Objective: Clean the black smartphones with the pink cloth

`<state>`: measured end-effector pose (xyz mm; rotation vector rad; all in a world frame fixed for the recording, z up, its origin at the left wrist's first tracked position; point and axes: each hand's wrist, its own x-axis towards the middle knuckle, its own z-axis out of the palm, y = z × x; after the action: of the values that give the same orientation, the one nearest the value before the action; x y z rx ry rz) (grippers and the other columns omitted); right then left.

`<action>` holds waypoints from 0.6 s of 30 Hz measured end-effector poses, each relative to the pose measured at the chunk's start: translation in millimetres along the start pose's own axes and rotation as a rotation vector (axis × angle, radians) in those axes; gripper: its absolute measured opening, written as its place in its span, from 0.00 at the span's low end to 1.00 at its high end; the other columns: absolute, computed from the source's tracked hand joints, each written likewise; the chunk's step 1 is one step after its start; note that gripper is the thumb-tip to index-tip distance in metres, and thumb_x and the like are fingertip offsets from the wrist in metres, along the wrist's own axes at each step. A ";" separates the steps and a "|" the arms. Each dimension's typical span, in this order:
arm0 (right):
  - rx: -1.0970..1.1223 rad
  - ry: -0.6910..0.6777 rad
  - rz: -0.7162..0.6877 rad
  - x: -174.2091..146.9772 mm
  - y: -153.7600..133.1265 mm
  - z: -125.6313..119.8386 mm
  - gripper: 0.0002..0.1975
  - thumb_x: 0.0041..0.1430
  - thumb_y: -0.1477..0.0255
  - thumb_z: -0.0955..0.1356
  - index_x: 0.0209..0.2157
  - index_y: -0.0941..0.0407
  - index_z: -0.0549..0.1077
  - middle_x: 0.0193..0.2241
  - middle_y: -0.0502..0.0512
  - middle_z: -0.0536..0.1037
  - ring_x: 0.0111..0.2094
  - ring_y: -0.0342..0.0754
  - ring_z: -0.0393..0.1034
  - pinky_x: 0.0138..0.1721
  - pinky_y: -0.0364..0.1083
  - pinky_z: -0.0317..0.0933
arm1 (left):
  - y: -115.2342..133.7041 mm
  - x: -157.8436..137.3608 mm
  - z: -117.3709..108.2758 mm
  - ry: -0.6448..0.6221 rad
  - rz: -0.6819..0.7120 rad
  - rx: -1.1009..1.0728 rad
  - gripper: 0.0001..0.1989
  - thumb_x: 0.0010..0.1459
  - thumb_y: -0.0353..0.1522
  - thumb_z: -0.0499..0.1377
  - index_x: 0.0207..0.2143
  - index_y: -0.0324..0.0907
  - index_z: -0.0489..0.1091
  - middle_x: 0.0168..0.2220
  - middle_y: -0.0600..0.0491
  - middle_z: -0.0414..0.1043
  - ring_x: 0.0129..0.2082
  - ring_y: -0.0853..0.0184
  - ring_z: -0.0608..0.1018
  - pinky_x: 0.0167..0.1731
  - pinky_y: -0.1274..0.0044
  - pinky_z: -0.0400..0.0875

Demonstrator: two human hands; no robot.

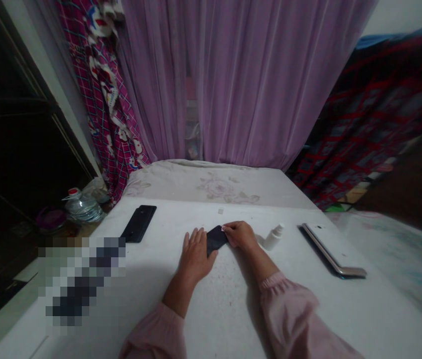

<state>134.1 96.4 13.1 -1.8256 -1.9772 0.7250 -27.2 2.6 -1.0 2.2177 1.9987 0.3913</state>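
Observation:
A dark phone (pixel 216 240) lies tilted on the white table cover, between my two hands. My left hand (pixel 193 257) grips its left end, with the fingers over that side and the thumb along the near edge. At the far right corner of the phone, the fingers of my right hand (pixel 241 235) pinch a small white piece (pixel 223 228), perhaps tissue or cloth; its kind is too small to tell. Just right of my right wrist, a small white bottle (pixel 273 236) with a pale cap leans in the view.
Black phones (pixel 139 223) lie at the left, beside a blurred-out patch. A stack of phones (pixel 332 252), white on top, lies at the right. Beyond the table (pixel 151 284) hang purple curtains (pixel 248 85). A water jug (pixel 83 205) stands on the floor at left.

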 end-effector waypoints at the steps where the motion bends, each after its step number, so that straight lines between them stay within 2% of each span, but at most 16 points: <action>1: -0.005 0.001 0.004 4.7 -3.6 2.1 0.12 0.57 0.64 0.66 0.38 0.49 0.81 0.30 0.51 0.83 0.34 0.47 0.76 0.32 0.40 0.61 | -0.3 0.2 -0.4 -0.006 0.002 0.000 0.30 0.62 0.40 0.50 0.62 0.30 0.56 0.65 0.41 0.54 0.66 0.55 0.53 0.65 0.59 0.43; 5: -0.010 -0.015 -0.046 15.9 -11.0 4.4 0.11 0.57 0.64 0.67 0.38 0.48 0.81 0.36 0.49 0.82 0.37 0.46 0.75 0.35 0.40 0.61 | -1.5 0.3 -2.2 -0.025 0.016 -0.001 0.30 0.62 0.40 0.49 0.62 0.31 0.55 0.65 0.41 0.53 0.66 0.55 0.53 0.65 0.59 0.43; 9: -0.007 -0.050 -0.123 10.0 -4.1 -4.8 0.10 0.57 0.66 0.67 0.36 0.48 0.81 0.33 0.48 0.83 0.37 0.45 0.75 0.35 0.39 0.60 | -3.8 -0.2 -2.7 -0.020 0.037 -0.018 0.29 0.61 0.39 0.50 0.62 0.34 0.55 0.66 0.43 0.51 0.67 0.56 0.52 0.65 0.59 0.42; 13: -0.015 -0.009 -0.083 -13.3 9.4 -13.4 0.11 0.58 0.67 0.66 0.36 0.50 0.81 0.33 0.50 0.83 0.36 0.48 0.75 0.35 0.41 0.61 | -6.4 0.6 -0.1 0.053 0.012 -0.035 0.31 0.60 0.35 0.51 0.63 0.32 0.52 0.67 0.40 0.46 0.67 0.56 0.51 0.64 0.62 0.47; 18: 0.038 0.058 -0.038 -53.5 19.3 -8.0 0.11 0.57 0.65 0.66 0.34 0.49 0.82 0.31 0.51 0.82 0.34 0.49 0.76 0.33 0.42 0.61 | -6.0 1.7 0.0 0.078 -0.003 -0.066 0.28 0.60 0.30 0.49 0.62 0.33 0.53 0.65 0.40 0.53 0.65 0.59 0.56 0.64 0.62 0.47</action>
<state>160.1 45.2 12.8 -1.7625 -1.9430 0.6857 -32.8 4.9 -2.5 2.1921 1.9956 0.5438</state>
